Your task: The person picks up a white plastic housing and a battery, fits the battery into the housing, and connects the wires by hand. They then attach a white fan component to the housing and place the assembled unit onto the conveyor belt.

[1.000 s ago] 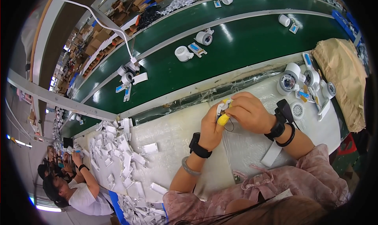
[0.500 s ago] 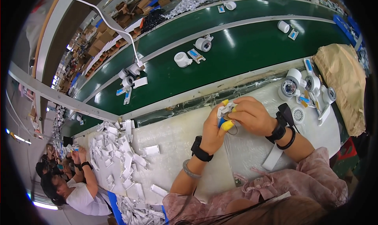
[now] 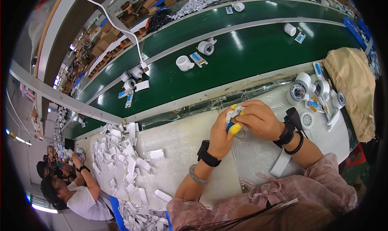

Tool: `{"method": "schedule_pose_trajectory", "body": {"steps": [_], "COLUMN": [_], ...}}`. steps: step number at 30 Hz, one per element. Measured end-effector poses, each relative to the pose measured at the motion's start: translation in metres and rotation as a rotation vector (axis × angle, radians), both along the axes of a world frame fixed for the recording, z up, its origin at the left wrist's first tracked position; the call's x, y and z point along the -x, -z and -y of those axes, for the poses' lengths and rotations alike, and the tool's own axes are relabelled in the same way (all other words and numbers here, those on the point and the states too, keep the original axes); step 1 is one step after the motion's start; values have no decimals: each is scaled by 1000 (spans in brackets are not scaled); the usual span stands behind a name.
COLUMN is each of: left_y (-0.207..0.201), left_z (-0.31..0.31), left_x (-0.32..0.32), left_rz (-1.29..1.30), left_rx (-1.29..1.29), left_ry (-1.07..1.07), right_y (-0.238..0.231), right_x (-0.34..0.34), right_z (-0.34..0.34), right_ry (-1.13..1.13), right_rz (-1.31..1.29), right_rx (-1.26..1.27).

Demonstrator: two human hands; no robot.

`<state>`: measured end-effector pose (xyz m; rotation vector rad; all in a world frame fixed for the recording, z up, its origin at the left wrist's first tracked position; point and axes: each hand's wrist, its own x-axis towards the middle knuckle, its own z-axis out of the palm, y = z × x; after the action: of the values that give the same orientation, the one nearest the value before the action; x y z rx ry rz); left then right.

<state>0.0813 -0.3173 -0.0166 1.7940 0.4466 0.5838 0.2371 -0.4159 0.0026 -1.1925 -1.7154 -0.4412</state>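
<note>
Over the white worktable (image 3: 178,146), my left hand (image 3: 221,134) and my right hand (image 3: 260,118) meet around a small white part (image 3: 233,113). Both hands pinch it, and yellow finger covers show on several fingertips. A thin dark wire hangs just below the part. Each wrist carries a black band, and the left also wears a grey bangle. Most of the part is hidden by my fingers.
Several round white units (image 3: 301,89) stand at the table's right, beside a tan bag (image 3: 351,81). A heap of flat white pieces (image 3: 121,158) covers the left. Beyond runs a green conveyor belt (image 3: 242,53) carrying white units (image 3: 184,63). Another person (image 3: 72,186) works at lower left.
My hands have stayed together on the small part, with only slight finger shifts. The units on the green belt have drifted to the left.
</note>
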Motion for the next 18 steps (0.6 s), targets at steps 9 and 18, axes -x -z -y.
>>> {"method": "schedule_pose_trajectory", "body": {"steps": [9,18], "left_y": [-1,2], "left_z": [4,5], "left_x": [-1,-2], "left_rz": [-19,7], "left_rx": [-87,-137], "left_ry": [-25,-71], "right_y": [1,0], "right_x": [-3,2], "right_z": [1,2], "right_ry": [-4,24], "right_rz": [23,-14], "right_rx": [43,42]}}
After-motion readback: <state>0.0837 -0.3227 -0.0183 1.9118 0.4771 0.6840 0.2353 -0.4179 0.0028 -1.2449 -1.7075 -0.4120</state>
